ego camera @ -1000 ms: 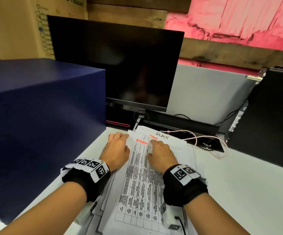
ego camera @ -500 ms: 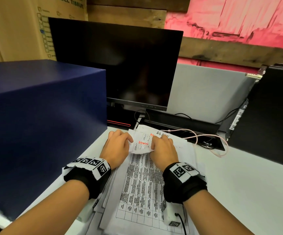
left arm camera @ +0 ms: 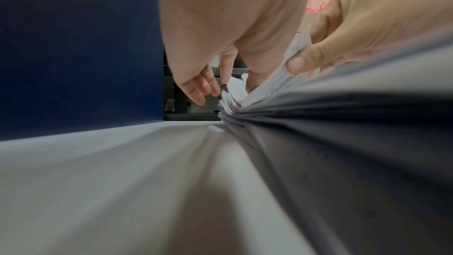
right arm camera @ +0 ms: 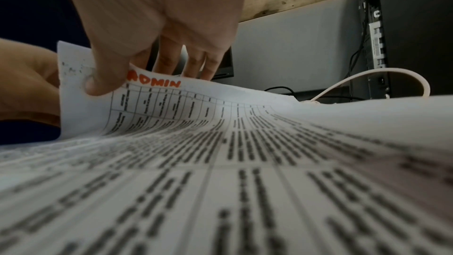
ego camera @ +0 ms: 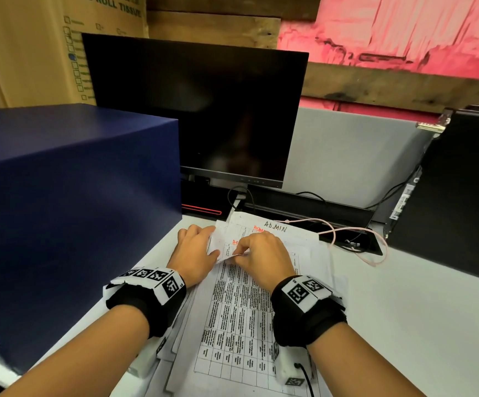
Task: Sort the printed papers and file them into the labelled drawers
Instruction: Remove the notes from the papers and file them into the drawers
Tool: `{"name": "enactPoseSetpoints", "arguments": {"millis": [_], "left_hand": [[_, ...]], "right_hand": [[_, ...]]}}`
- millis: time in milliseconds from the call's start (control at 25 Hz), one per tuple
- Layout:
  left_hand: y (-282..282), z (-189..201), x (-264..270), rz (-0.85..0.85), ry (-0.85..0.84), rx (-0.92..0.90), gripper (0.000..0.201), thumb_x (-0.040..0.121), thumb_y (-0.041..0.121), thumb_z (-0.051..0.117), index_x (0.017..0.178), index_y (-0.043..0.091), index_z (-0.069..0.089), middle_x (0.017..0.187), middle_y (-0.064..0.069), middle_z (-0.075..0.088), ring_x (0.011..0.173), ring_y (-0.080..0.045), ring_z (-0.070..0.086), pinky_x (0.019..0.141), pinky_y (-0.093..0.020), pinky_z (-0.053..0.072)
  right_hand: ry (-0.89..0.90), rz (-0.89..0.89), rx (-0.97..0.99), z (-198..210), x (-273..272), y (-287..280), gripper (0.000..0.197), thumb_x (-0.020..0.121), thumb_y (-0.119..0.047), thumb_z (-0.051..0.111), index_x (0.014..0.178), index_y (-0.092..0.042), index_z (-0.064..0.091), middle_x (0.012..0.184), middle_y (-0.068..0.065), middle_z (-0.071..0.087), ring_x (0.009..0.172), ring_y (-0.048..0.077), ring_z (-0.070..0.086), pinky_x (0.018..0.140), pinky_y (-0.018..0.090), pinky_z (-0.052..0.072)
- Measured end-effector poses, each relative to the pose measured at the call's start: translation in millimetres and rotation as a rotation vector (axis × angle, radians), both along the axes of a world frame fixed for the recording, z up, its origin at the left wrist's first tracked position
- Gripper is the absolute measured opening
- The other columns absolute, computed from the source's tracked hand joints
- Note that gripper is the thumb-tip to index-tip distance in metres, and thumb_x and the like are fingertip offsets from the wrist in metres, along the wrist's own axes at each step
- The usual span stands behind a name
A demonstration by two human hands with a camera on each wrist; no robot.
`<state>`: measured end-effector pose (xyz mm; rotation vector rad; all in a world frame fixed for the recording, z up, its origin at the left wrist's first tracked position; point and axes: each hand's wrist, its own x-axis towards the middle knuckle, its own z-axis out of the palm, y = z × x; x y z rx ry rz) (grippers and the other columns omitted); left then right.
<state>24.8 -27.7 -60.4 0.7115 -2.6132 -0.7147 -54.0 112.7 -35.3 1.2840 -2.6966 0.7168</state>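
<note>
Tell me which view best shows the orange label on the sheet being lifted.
Right wrist: the orange ADMIN label reads clearly beside the right hand's thumb. The head view shows only fragments behind the hand; the left wrist view shows paper edges only.

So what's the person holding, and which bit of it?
The right hand pinches the top sheet at its far left corner, beside the orange ADMIN. The left hand touches that lifted corner; its grip cannot be told.

left hand (ego camera: 195,253): bare, no sleeve | left wrist band (ego camera: 146,299): black, white blocks with square black-and-white codes | right hand (ego camera: 264,259): bare | right wrist band (ego camera: 308,309): same, white box under it with black cable
</note>
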Motion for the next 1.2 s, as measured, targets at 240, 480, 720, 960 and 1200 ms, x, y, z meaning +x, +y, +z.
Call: {"name": "enactPoseSetpoints", "arguments": {"millis": [240,480,720,960,1200], "left_hand": [[1.3,1.9,0.4,-0.001,-0.008,-0.001,0.060,0.096,0.026,0.055,0.148,0.022,0.026,0.134,-0.004,0.040,0.130,-0.021,0.024,0.107,-0.034,0.031],[-2.5,-0.8,-0.7,-0.003,0.005,-0.013,0.054,0.096,0.024,0.055,0.145,0.018,0.036,0.131,-0.001,0.046,0.129,-0.019,0.029,0.106,-0.032,0.034],[-1.5,1.7,0.6,-0.043,0.052,-0.015,0.059,0.094,0.019,0.057,0.147,0.022,0.031,0.125,0.000,0.049,0.123,-0.018,0.036,0.103,-0.030,0.037],[-1.0,2.1,1.6,-0.068,0.152,0.019,0.035,0.092,0.013,0.059,0.125,0.023,0.051,0.098,0.004,0.054,0.096,-0.012,0.048,0.084,-0.023,0.044],[1.5,5.5,2.4,-0.125,0.212,0.017,0.003,0.092,0.023,0.060,0.091,0.026,0.059,0.092,0.007,0.061,0.086,-0.009,0.054,0.076,-0.025,0.048]], "right_hand": [[-0.042,0.057,-0.011,-8.1,-6.2,0.3,0.043,0.080,-0.063,0.061,0.088,-0.025,0.078,0.080,-0.005,0.072,0.087,0.014,0.061,0.084,0.035,0.051],[-0.055,0.078,0.009,-12.4,-8.6,-3.1,0.024,0.090,-0.042,0.063,0.097,-0.024,0.078,0.088,-0.003,0.074,0.086,0.015,0.063,0.083,0.035,0.053],[-0.065,0.086,0.018,-13.7,-8.7,-3.0,0.022,0.090,-0.037,0.064,0.097,-0.022,0.078,0.091,-0.002,0.074,0.090,0.016,0.064,0.084,0.034,0.053],[-0.101,0.071,0.030,-13.4,-7.0,-3.7,0.017,0.088,-0.033,0.065,0.095,-0.024,0.077,0.092,-0.004,0.074,0.088,0.013,0.066,0.086,0.034,0.054],[-0.141,0.092,0.027,-9.2,-2.5,-1.3,0.029,0.087,-0.047,0.063,0.093,-0.022,0.076,0.089,-0.002,0.072,0.086,0.013,0.064,0.081,0.031,0.053]]}}
